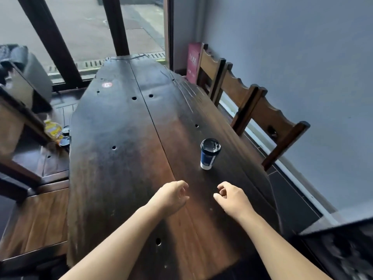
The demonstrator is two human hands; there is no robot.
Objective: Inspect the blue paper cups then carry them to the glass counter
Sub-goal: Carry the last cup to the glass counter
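Observation:
One blue paper cup (pixel 209 155) with a black lid and a white base stands upright on the long dark wooden table (pixel 121 168), right of its middle seam. My left hand (pixel 173 196) hovers over the table just short of the cup, fingers loosely curled and holding nothing. My right hand (pixel 232 197) is level with it, a little to the right, also loosely curled and empty. Both hands are apart from the cup. Two more dark-lidded cups (pixel 65 138) sit low at the left, past the table's edge.
Wooden chairs (pixel 268 122) line the table's right side against a grey wall. A yellow bottle (pixel 52 129) stands beside the lidded cups at the left. A wooden bench (pixel 34 215) runs along the left. Glass windows (pixel 84 27) are behind the table's far end.

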